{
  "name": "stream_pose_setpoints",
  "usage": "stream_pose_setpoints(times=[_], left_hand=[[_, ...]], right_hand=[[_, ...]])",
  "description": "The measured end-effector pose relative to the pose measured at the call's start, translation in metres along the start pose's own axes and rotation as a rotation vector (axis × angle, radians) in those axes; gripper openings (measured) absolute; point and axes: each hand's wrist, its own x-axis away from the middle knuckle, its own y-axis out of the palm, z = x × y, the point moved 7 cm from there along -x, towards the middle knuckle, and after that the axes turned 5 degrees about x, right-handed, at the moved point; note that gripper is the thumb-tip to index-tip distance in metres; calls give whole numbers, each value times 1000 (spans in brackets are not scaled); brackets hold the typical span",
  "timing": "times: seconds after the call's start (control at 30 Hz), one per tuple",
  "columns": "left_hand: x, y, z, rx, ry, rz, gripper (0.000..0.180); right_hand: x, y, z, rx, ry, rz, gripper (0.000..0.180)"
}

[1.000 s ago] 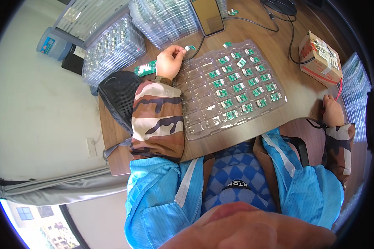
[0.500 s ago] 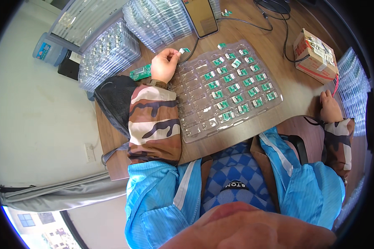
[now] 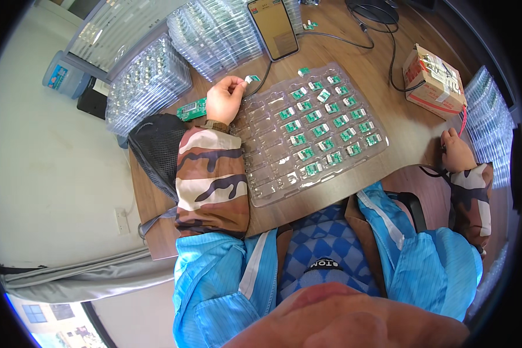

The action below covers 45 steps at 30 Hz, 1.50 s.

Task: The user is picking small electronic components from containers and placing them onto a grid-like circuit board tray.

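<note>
One small green circuit board point(image 3: 254, 78) was pinched between the fingers of the left hand point(image 3: 225, 100), just beyond the far-left corner of a clear compartmented tray point(image 3: 272, 153); the right hand point(image 3: 459, 153) was placed near the edge of the wood-grain tabletop point(image 3: 383, 81), fingers curled, any grip undeterminable; a drop was judged possible, were the pinch slackened or the black cable point(image 3: 267, 74) snagged; white wall point(image 3: 46, 156) and grey curtain point(image 3: 98, 275) were noted at left.

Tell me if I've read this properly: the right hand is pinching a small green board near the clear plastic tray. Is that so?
Not quite: the head view shows the left hand pinching the small green board near the clear plastic tray. The right hand is by the cardboard box.
</note>
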Motion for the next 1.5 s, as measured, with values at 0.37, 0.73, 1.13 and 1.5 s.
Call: stream_pose_setpoints(times=[0.37,0.73,1.13,1.5], left_hand=[[0,-2,6,1,-30,-6,12],[7,-3,21,-66,-12,16,11],[9,-3,26,-75,-12,3,10],[4,-7,25,-79,-22,23,12]], right_hand=[[-61,-141,-157,-125,-471,648,23],[-172,-141,-246,-389,-575,899,31],[-189,-138,-251,-363,-553,860,29],[-188,-133,-238,-440,-728,428,5]])
